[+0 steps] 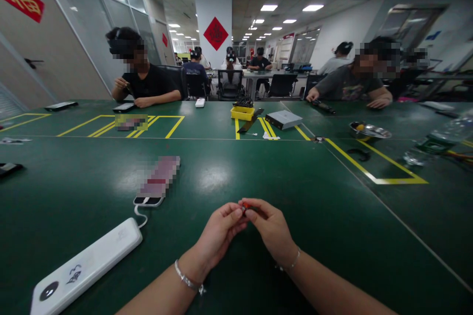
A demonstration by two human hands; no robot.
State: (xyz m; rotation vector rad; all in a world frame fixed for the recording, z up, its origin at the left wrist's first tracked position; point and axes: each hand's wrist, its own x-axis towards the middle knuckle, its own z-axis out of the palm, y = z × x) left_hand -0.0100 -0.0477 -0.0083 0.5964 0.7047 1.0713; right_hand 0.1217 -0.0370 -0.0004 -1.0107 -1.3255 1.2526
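Note:
Just above the green table (325,236), my left hand (221,231) and my right hand (271,229) meet at the fingertips. Between them they pinch a small red and dark object (244,207), mostly covered by the fingers, so its kind cannot be made out. Both hands are closed on it, thumbs and index fingers together. Left of my hands lies a white power bank (88,266) with writing on it. A short white cable (142,219) joins it to a phone (158,182) with a blurred screen.
Farther off are a yellow tray (242,112) with black cables, a grey box (284,119), a metal bowl (369,130) and a clear plastic bottle (439,138). Yellow tape marks the table. Two people sit across: one left (148,78), one right (354,81).

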